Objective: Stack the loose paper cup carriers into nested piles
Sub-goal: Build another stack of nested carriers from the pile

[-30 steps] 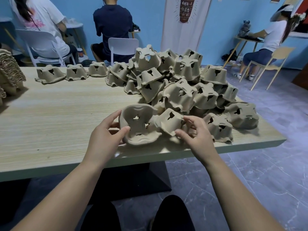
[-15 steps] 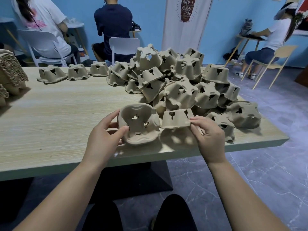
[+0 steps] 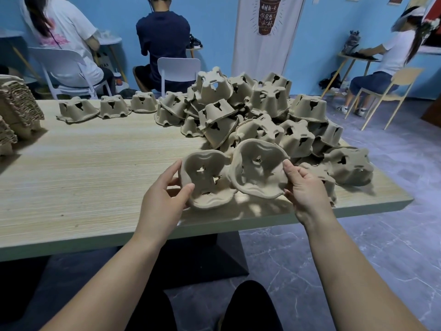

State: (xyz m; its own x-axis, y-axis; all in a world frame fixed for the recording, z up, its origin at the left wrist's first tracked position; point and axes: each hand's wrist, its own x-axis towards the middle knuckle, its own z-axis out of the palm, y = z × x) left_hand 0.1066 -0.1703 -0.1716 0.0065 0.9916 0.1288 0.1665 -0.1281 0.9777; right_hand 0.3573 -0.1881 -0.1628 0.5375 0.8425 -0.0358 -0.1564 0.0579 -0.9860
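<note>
Pale wooden surface [image 3: 95,175] is carrying nested stacks [image 3: 16,111] at its left edge, cut off by the frame. The left hand [image 3: 164,199] is curling round one upturned carrier [image 3: 205,180]. The right hand [image 3: 307,189] is pinching the rim of a second carrier [image 3: 260,173], tilted just beside it. Behind, a loose heap [image 3: 262,115] is hiding its lower carriers. Lettering on the banner [image 3: 267,20] is proving too small to read.

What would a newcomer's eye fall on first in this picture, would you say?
The tumbled heap of loose carriers on the right half of the table strikes first. In front of it, the left hand grips the left carrier and the right hand pinches the rim of the right carrier, both hollows facing the camera. Nested piles stand at the table's left edge.
</note>
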